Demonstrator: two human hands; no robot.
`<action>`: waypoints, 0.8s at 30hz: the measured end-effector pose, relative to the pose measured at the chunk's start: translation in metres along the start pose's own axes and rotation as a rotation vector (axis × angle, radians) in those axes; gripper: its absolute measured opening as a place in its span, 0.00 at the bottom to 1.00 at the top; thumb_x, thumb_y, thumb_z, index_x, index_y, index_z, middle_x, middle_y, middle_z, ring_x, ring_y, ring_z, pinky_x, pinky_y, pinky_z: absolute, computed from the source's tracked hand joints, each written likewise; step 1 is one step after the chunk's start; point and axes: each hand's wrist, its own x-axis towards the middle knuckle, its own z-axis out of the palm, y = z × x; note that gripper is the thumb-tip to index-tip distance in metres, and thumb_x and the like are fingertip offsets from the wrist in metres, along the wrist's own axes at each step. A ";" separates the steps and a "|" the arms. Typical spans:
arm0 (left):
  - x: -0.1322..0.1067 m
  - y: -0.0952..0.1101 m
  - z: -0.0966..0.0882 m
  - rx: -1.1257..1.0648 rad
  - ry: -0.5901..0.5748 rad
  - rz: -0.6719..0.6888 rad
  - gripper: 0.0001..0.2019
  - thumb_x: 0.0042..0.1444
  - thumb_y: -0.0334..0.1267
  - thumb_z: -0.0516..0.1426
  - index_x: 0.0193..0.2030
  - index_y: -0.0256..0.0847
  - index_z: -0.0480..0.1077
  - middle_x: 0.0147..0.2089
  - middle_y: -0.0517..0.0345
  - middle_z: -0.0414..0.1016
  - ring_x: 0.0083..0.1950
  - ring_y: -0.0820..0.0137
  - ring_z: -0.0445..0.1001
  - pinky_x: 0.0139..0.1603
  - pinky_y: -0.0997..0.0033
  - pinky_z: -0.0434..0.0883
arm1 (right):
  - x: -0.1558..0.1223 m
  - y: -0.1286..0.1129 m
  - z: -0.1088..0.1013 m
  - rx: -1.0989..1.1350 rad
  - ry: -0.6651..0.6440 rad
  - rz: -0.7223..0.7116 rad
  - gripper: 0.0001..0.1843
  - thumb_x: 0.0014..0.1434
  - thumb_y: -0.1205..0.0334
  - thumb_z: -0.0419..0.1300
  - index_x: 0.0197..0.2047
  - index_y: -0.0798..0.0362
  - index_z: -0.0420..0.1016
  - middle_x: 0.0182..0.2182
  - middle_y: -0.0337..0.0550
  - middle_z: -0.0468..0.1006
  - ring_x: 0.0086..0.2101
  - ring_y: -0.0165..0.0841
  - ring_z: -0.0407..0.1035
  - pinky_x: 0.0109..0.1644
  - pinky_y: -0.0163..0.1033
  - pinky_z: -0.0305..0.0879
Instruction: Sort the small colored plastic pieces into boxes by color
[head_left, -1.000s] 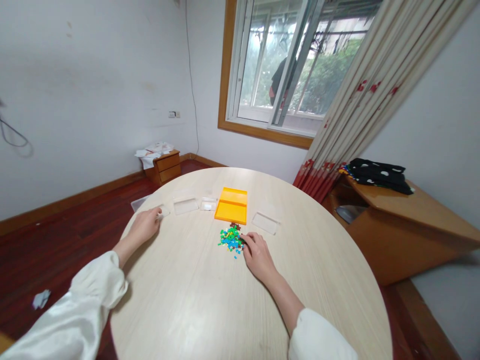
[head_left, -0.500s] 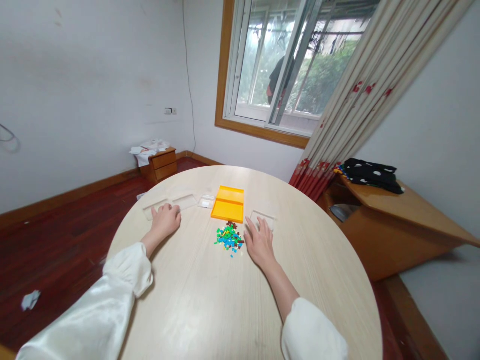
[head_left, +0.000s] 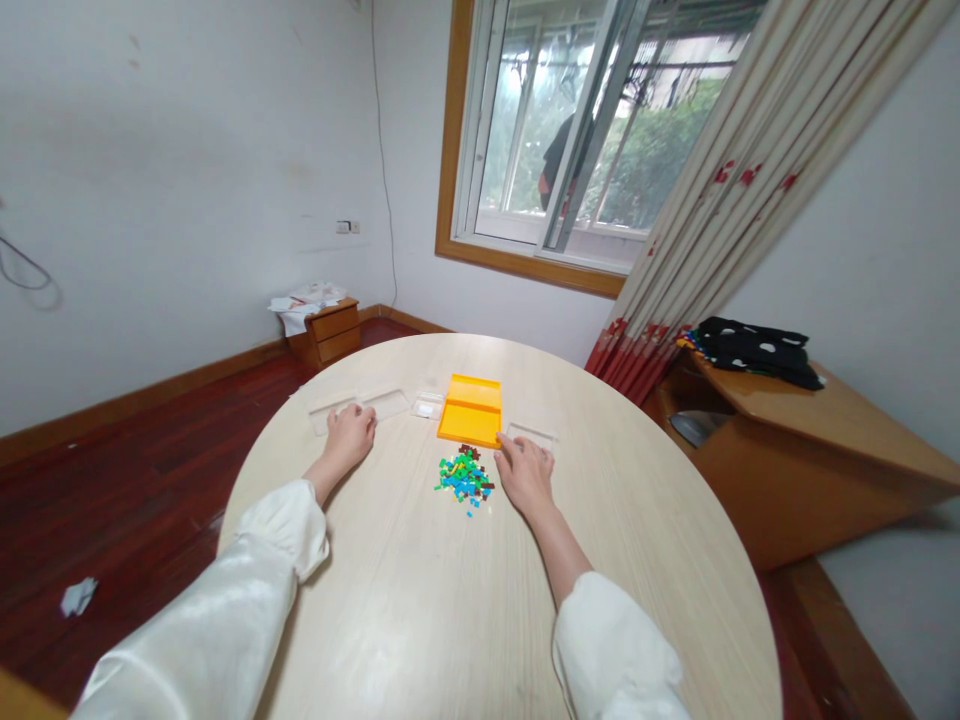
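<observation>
A heap of small coloured bricks (head_left: pixel 463 476) lies in the middle of the round pale wooden table (head_left: pixel 450 600). My right hand (head_left: pixel 525 470) rests just right of the heap, fingers curled, its far side touching a clear plastic tray (head_left: pixel 531 436). My left hand (head_left: pixel 349 436) lies on the table to the left, fingers bent down near a clear tray (head_left: pixel 330 413). An orange box (head_left: pixel 471 408) stands just beyond the heap. Both arms wear white sleeves.
Two more clear trays (head_left: pixel 384 403) (head_left: pixel 427 405) sit left of the orange box. A wooden desk (head_left: pixel 810 420) with dark cloth (head_left: pixel 754 347) stands at the right, a small drawer cabinet (head_left: pixel 322 325) at the far wall. A person is outside the window (head_left: pixel 559 160).
My right hand left the brick heap and moved to the clear tray at its right. My left hand slid rightward along the table toward the clear trays.
</observation>
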 end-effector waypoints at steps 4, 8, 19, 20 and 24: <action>0.005 0.007 0.006 -0.023 0.016 0.029 0.13 0.60 0.35 0.45 0.39 0.38 0.70 0.41 0.46 0.69 0.46 0.60 0.68 0.57 0.50 0.54 | 0.004 0.003 -0.002 -0.019 0.015 0.044 0.16 0.61 0.58 0.53 0.52 0.47 0.70 0.43 0.46 0.73 0.45 0.37 0.64 0.49 0.45 0.48; 0.008 0.018 0.009 -0.043 0.018 0.056 0.12 0.59 0.34 0.45 0.38 0.38 0.70 0.41 0.46 0.69 0.44 0.61 0.69 0.57 0.50 0.54 | 0.008 0.010 -0.003 -0.072 0.014 0.115 0.14 0.60 0.56 0.54 0.49 0.46 0.71 0.41 0.47 0.73 0.43 0.38 0.63 0.43 0.42 0.48; -0.004 0.059 0.002 -0.115 -0.011 0.206 0.11 0.58 0.32 0.46 0.37 0.38 0.70 0.40 0.46 0.70 0.44 0.61 0.68 0.52 0.57 0.59 | -0.001 0.038 -0.019 -0.193 -0.003 0.188 0.12 0.62 0.58 0.53 0.46 0.50 0.72 0.40 0.46 0.75 0.41 0.37 0.65 0.37 0.38 0.50; -0.007 0.061 0.000 -0.117 -0.021 0.215 0.11 0.58 0.31 0.47 0.37 0.38 0.71 0.40 0.46 0.69 0.44 0.61 0.68 0.51 0.58 0.60 | -0.004 0.041 -0.020 -0.199 -0.004 0.177 0.12 0.62 0.58 0.52 0.45 0.50 0.72 0.40 0.46 0.75 0.41 0.37 0.66 0.36 0.38 0.50; -0.018 0.063 -0.011 -0.102 -0.058 0.220 0.12 0.59 0.32 0.46 0.38 0.38 0.71 0.40 0.46 0.70 0.42 0.61 0.68 0.45 0.62 0.61 | -0.020 0.053 -0.025 -0.171 0.013 0.117 0.11 0.62 0.61 0.51 0.42 0.54 0.72 0.36 0.47 0.77 0.37 0.35 0.68 0.36 0.37 0.53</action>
